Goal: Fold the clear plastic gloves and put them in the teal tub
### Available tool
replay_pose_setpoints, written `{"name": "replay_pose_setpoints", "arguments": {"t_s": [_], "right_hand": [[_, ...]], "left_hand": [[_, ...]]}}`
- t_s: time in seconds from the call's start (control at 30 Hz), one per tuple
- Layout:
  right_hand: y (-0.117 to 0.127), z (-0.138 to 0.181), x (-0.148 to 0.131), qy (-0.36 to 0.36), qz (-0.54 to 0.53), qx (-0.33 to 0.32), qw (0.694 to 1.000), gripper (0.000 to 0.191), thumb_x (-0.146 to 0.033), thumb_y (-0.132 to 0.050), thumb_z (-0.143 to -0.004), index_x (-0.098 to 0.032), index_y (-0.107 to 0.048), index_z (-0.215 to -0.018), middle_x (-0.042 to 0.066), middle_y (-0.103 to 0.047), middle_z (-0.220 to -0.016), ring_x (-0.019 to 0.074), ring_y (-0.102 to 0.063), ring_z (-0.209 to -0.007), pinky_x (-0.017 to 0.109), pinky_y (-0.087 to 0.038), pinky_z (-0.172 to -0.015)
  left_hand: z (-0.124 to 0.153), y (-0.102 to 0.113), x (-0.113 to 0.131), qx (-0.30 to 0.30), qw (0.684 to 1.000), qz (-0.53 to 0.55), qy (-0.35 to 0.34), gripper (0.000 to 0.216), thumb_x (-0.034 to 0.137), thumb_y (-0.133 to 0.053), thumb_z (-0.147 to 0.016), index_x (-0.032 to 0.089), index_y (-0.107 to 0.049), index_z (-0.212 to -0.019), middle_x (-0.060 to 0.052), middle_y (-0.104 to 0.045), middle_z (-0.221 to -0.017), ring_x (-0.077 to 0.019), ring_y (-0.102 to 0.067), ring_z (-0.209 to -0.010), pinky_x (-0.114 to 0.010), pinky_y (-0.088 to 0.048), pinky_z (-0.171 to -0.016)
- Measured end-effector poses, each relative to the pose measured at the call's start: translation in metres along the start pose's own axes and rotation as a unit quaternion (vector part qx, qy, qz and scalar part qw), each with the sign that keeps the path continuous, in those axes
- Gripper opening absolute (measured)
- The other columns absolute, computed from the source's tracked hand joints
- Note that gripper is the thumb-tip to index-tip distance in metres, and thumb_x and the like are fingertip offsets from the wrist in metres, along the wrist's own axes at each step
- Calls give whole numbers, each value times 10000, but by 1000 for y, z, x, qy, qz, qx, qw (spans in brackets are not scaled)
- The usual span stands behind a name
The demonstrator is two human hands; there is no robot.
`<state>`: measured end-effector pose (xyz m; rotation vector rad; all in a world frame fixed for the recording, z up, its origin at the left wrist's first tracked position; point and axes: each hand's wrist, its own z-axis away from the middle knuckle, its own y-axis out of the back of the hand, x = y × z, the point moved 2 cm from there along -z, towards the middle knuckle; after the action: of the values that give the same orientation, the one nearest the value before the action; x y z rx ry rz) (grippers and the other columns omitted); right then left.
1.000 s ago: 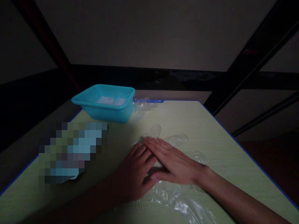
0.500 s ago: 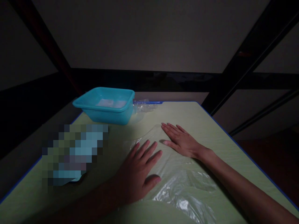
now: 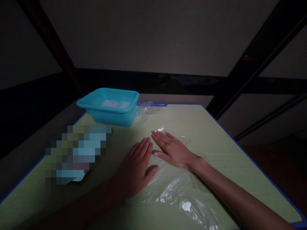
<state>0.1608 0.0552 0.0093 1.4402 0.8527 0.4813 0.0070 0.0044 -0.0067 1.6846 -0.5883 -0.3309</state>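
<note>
Dim light falls on a pale green surface (image 3: 216, 143) with a blue edge. A teal basin (image 3: 109, 107) stands at the upper left, with crumpled plastic (image 3: 147, 108) just beside it. At the lower centre lies a clear plastic film (image 3: 177, 191). Both hands rest flat on it with palms down and fingers straight, gripping nothing, which seems meant to press the film smooth against the surface. The left hand (image 3: 135, 169) pins its left edge, and the right hand (image 3: 171, 150) lies across its far end.

Half a second earlier the right hand reached further toward the upper centre and the left fingers were spread. Now the left fingers lie together and the two sets of fingertips sit near each other.
</note>
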Motion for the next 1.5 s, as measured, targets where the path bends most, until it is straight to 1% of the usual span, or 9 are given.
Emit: {"name": "replay_pose_setpoints", "arguments": {"t_s": [0.37,0.53,0.67,0.8,0.9,1.0,1.13,1.3,1.5], "right_hand": [[4,3,54,-121,13,6,993,701,-601,-148,-890,-144,-261,-1410,94,-247,-1465,239,-205,-1351,485,-181,-1089],[15,16,68,-188,-12,72,979,653,-551,-176,-909,-129,-301,-1392,130,-284,-1448,257,-220,-1344,515,-182,-1082],[18,14,40,-139,-8,98,985,555,-426,-227,-937,-103,-315,-1380,152,-322,-1430,242,-265,-1331,483,-213,-1083],[8,7,0,-47,1,50,998,528,-334,-276,-934,-21,-346,-1354,179,-327,-1420,235,-275,-1328,430,-241,-1088],[-1,7,-12,-16,4,16,1000,544,-347,-264,-943,1,-339,-1355,190,-296,-1431,232,-237,-1340,392,-219,-1101],[-5,10,-4,-13,16,-8,1000,578,-418,-241,-944,-56,-286,-1391,136,-244,-1461,227,-190,-1353,395,-188,-1111],[0,13,22,-40,20,-11,999,605,-477,-223,-934,-108,-239,-1414,102,-225,-1467,237,-179,-1354,443,-210,-1097],[6,13,50,-64,6,-20,998,592,-511,-185,-928,-193,-211,-1427,63,-228,-1471,233,-168,-1356,478,-193,-1093],[11,13,60,-67,-7,-39,997,604,-503,-152,-929,-160,-226,-1421,59,-212,-1477,233,-128,-1365,483,-148,-1100]], "left_hand": [[-1,5,1,-38,999,-19,19,646,471,-457,-848,39,-384,-1322,-192,-322,-1425,-370,-277,-1308,-541,-320,-1011],[-7,7,-13,-46,998,-13,50,686,483,-481,-828,23,-370,-1325,-200,-299,-1434,-383,-245,-1316,-537,-294,-1027],[-8,8,-14,-9,999,6,51,646,433,-469,-840,5,-365,-1313,-230,-283,-1432,-357,-243,-1325,-529,-288,-1036],[-4,6,0,4,999,33,-28,640,401,-465,-839,7,-335,-1325,-231,-294,-1428,-303,-248,-1335,-470,-300,-1052],[1,4,5,-14,997,44,-63,680,442,-491,-817,17,-335,-1324,-240,-320,-1414,-306,-248,-1335,-463,-302,-1051],[4,3,4,-24,996,37,-72,673,461,-497,-813,46,-350,-1321,-221,-323,-1419,-304,-227,-1342,-462,-280,-1061],[6,4,3,-19,997,25,-70,652,461,-481,-829,67,-348,-1332,-202,-301,-1436,-304,-227,-1343,-461,-282,-1059],[6,8,5,-48,996,20,-71,644,441,-490,-833,82,-344,-1348,-183,-290,-1444,-309,-239,-1338,-468,-302,-1046],[11,12,5,-71,995,23,-62,624,430,-489,-837,118,-342,-1357,-153,-272,-1458,-311,-210,-1346,-505,-288,-1048]]}}
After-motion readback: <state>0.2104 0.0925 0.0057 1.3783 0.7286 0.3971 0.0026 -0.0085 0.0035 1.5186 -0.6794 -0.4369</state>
